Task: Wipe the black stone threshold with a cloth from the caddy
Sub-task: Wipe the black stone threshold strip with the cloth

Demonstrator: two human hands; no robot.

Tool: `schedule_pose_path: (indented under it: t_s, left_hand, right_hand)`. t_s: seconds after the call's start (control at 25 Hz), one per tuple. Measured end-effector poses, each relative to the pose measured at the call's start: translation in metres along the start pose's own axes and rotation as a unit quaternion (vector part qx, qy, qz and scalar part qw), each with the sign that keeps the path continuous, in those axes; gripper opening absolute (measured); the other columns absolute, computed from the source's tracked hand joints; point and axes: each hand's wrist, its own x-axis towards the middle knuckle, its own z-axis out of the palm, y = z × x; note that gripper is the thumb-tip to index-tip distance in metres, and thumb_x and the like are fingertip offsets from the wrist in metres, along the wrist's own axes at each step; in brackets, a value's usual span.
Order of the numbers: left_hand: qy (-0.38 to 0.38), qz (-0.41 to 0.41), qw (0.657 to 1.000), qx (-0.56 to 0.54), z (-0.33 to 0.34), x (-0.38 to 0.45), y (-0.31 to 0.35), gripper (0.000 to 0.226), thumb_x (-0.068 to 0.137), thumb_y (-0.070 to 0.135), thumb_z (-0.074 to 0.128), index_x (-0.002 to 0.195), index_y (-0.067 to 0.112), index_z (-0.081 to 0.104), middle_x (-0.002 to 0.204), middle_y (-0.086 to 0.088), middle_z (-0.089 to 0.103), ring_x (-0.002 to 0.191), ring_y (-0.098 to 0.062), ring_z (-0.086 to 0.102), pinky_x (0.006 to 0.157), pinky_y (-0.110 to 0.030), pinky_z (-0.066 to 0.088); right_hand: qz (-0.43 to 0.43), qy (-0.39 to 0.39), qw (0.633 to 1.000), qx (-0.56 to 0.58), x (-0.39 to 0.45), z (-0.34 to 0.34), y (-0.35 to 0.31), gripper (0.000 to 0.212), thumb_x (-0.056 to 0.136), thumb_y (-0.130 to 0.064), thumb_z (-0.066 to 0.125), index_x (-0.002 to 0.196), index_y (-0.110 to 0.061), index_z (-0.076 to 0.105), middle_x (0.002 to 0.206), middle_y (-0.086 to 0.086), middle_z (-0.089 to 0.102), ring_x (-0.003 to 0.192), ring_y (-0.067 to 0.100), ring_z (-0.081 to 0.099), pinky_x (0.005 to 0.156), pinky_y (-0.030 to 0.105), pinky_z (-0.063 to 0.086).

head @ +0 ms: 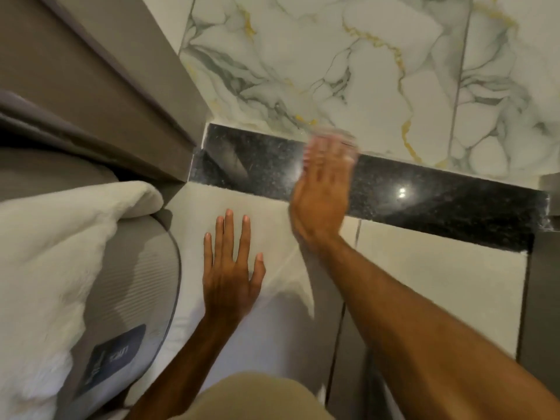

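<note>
The black speckled stone threshold (424, 204) runs slantwise between the beige floor tiles and the marble-patterned tiles. My right hand (322, 189) lies across its middle, fingers stretched out towards the marble, and is blurred by motion. A faint pale smear shows at its fingertips; I cannot tell whether that is a cloth. My left hand (231, 268) rests flat on a beige tile just in front of the threshold's left part, with fingers spread and nothing in it. No caddy is in view.
A grey mattress (133, 283) with a dark label and a white fluffy blanket (51, 247) fill the left side. A brown door frame (127, 95) meets the threshold's left end. White-and-gold marble tiles (333, 62) lie beyond. My knee in beige fabric (257, 398) is at the bottom.
</note>
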Motion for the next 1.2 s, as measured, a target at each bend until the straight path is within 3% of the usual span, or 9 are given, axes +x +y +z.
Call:
schedule_pose_path:
  t_s: [0.12, 0.2, 0.28, 0.4, 0.48, 0.6, 0.8, 1.04, 1.2]
  left_hand:
    - [-0.009, -0.04, 0.999, 0.008, -0.007, -0.009, -0.004, 0.067, 0.11, 0.04, 0.038, 0.17, 0.011, 0.028, 0.178, -0.022, 0.022, 0.166, -0.039, 0.022, 0.133, -0.063, 0.026]
    - [-0.012, -0.039, 0.999, 0.003, -0.013, -0.016, -0.007, 0.065, 0.11, 0.039, 0.036, 0.168, 0.009, 0.031, 0.177, -0.023, 0.025, 0.164, -0.041, 0.026, 0.129, -0.065, 0.033]
    - [-0.016, -0.049, 0.999, -0.012, -0.013, -0.015, -0.009, 0.066, 0.109, 0.039, 0.036, 0.168, 0.009, 0.032, 0.176, -0.023, 0.026, 0.163, -0.041, 0.028, 0.127, -0.066, 0.035]
    - [-0.011, -0.069, 0.997, -0.011, -0.001, -0.014, -0.011, 0.068, 0.109, 0.04, 0.037, 0.17, 0.012, 0.028, 0.178, -0.021, 0.023, 0.166, -0.038, 0.024, 0.131, -0.064, 0.029]
    - [-0.001, -0.056, 0.998, -0.012, 0.0, -0.015, -0.011, 0.069, 0.108, 0.04, 0.039, 0.171, 0.013, 0.026, 0.179, -0.02, 0.023, 0.167, -0.036, 0.022, 0.133, -0.062, 0.025]
    - [-0.004, -0.056, 0.998, -0.013, 0.0, -0.016, -0.014, 0.068, 0.108, 0.04, 0.04, 0.169, 0.011, 0.031, 0.176, -0.022, 0.027, 0.164, -0.04, 0.027, 0.131, -0.064, 0.029]
    - [-0.007, -0.067, 0.998, -0.022, -0.003, -0.015, -0.009, 0.071, 0.106, 0.04, 0.042, 0.17, 0.013, 0.028, 0.177, -0.02, 0.026, 0.164, -0.039, 0.027, 0.129, -0.065, 0.033]
    - [-0.004, -0.06, 0.998, -0.006, 0.01, -0.017, -0.015, 0.072, 0.108, 0.045, 0.035, 0.172, 0.016, 0.02, 0.18, -0.019, 0.018, 0.168, -0.036, 0.018, 0.135, -0.061, 0.019]
    - [-0.001, -0.067, 0.998, -0.004, 0.001, -0.015, -0.012, 0.068, 0.108, 0.043, 0.036, 0.17, 0.013, 0.029, 0.178, -0.021, 0.025, 0.165, -0.039, 0.023, 0.129, -0.066, 0.031]
  right_hand:
    - [-0.306, -0.079, 0.949, -0.001, -0.057, 0.008, -0.001, 0.069, 0.114, -0.024, 0.045, 0.177, -0.015, 0.018, 0.187, 0.012, 0.011, 0.175, 0.031, 0.005, 0.144, 0.054, 0.011]
    - [-0.351, -0.102, 0.931, -0.004, -0.09, -0.012, 0.046, 0.067, 0.112, -0.027, 0.048, 0.175, -0.018, 0.025, 0.185, 0.008, 0.018, 0.174, 0.028, 0.011, 0.141, 0.055, 0.024]
    - [-0.245, -0.083, 0.966, -0.009, -0.078, -0.021, 0.074, 0.066, 0.113, -0.03, 0.041, 0.175, -0.019, 0.022, 0.185, 0.008, 0.017, 0.174, 0.027, 0.012, 0.138, 0.058, 0.028]
    - [0.002, -0.027, 0.999, -0.02, -0.006, -0.01, 0.017, 0.065, 0.119, -0.031, 0.028, 0.177, -0.015, 0.004, 0.187, 0.012, -0.001, 0.175, 0.03, -0.001, 0.144, 0.055, 0.008]
    - [-0.042, -0.057, 0.997, -0.014, 0.032, -0.005, -0.044, 0.066, 0.119, -0.03, 0.028, 0.177, -0.015, 0.0, 0.187, 0.012, -0.005, 0.174, 0.033, -0.006, 0.142, 0.051, -0.007]
    - [-0.178, -0.124, 0.976, 0.002, 0.029, -0.001, -0.057, 0.066, 0.118, -0.031, 0.031, 0.177, -0.018, 0.003, 0.188, 0.009, -0.002, 0.175, 0.03, -0.006, 0.144, 0.049, -0.004]
    - [0.005, -0.055, 0.998, -0.009, 0.027, -0.022, 0.005, 0.064, 0.116, -0.031, 0.034, 0.175, -0.011, 0.02, 0.184, 0.013, 0.023, 0.172, 0.035, 0.017, 0.143, 0.052, 0.012]
    - [-0.147, -0.087, 0.985, 0.02, 0.048, 0.008, -0.069, 0.066, 0.116, -0.03, 0.038, 0.177, -0.015, 0.016, 0.186, 0.008, 0.017, 0.174, 0.03, 0.012, 0.144, 0.049, 0.009]
    - [-0.021, -0.042, 0.999, 0.027, -0.036, -0.008, -0.012, 0.069, 0.113, -0.022, 0.04, 0.177, -0.015, 0.016, 0.187, 0.006, 0.011, 0.175, 0.026, 0.005, 0.143, 0.053, 0.017]
